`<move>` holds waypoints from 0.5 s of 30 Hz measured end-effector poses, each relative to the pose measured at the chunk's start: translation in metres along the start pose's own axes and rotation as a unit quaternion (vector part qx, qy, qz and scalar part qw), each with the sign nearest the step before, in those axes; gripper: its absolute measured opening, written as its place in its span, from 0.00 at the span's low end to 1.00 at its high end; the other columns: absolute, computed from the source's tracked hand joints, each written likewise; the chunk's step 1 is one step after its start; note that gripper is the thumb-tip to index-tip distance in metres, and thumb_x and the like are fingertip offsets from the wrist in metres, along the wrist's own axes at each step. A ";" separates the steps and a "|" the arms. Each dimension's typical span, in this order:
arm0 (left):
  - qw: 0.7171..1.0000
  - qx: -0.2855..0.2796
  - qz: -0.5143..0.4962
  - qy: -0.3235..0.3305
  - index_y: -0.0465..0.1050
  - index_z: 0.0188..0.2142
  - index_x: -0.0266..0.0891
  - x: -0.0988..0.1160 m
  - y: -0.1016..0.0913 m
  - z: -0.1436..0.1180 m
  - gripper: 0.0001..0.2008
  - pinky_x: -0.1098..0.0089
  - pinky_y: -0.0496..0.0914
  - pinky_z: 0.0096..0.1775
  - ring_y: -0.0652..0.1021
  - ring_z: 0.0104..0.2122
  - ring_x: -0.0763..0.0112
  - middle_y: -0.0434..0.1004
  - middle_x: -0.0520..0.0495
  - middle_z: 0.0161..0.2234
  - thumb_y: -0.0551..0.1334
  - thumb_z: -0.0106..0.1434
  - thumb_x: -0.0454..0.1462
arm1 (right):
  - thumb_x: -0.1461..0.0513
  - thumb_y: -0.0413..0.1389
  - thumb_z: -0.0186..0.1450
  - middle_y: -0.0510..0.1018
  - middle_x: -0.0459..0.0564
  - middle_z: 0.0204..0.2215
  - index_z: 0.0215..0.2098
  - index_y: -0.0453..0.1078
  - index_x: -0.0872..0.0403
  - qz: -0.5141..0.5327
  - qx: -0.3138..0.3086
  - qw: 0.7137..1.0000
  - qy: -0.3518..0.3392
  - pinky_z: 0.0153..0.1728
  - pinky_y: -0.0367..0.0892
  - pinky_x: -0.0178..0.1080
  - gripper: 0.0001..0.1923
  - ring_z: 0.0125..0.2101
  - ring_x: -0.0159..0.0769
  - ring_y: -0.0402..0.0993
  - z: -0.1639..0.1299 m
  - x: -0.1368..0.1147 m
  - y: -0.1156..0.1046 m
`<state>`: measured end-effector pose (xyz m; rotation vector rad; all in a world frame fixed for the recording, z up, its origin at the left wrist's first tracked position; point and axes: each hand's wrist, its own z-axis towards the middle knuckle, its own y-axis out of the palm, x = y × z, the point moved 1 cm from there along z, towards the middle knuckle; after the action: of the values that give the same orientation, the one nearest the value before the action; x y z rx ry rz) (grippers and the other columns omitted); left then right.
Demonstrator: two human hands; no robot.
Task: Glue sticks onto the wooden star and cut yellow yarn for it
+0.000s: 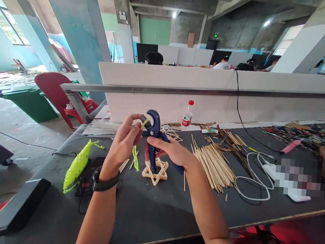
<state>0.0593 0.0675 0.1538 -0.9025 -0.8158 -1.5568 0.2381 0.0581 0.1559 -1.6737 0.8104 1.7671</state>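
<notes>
My left hand (pixel 126 138) is closed, pinching a strand of yellow-green yarn (pixel 135 159) whose ends dangle below the fingers. Beside those fingertips are the jaws of a blue pipe cutter (pixel 153 130), gripped around its handles by my right hand (pixel 174 150). The yarn's upper part lies close to the cutter's jaws; whether it sits between them I cannot tell. Below the cutter, a star-shaped frame of light wooden sticks (pixel 162 174) rests on the dark table, partly hidden by a handle.
A bundle of thin sticks (pixel 214 164) lies to the right, near a white cable (pixel 254 199). On the left are a yellow-green yarn skein (pixel 77 166) and a black box-like object (pixel 20 204). A red-capped bottle (pixel 187 114) stands by the white partition (pixel 152 108).
</notes>
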 end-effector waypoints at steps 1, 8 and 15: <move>1.000 -0.002 0.007 0.004 0.71 0.44 0.43 -0.001 0.000 0.001 0.12 0.71 0.51 0.21 0.53 0.18 0.75 0.52 0.59 0.21 0.60 0.72 0.48 | 0.43 0.61 0.66 0.79 0.50 0.33 0.35 0.74 0.53 -0.001 0.001 1.000 -0.002 0.43 0.74 0.40 0.21 0.35 0.38 0.79 0.000 0.000 -0.001; 0.998 0.010 0.063 0.023 0.68 0.32 0.42 -0.005 -0.005 0.003 0.18 0.69 0.44 0.20 0.51 0.17 0.77 0.49 0.60 0.17 0.62 0.71 0.51 | 0.41 0.60 0.66 0.79 0.50 0.33 0.34 0.75 0.54 -0.024 -0.013 0.999 0.023 0.45 0.72 0.41 0.24 0.35 0.38 0.78 -0.003 -0.005 0.000; 0.995 0.032 0.073 0.058 0.63 0.27 0.42 -0.006 -0.007 0.006 0.22 0.70 0.49 0.20 0.54 0.17 0.77 0.53 0.58 0.18 0.60 0.72 0.53 | 0.41 0.60 0.66 0.79 0.51 0.33 0.34 0.74 0.53 -0.020 -0.013 0.999 0.021 0.44 0.73 0.41 0.24 0.35 0.38 0.77 -0.002 -0.005 0.002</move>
<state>0.0540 0.0766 0.1512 -0.7985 -0.6972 -1.4330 0.2386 0.0552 0.1608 -1.7370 0.7702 1.7269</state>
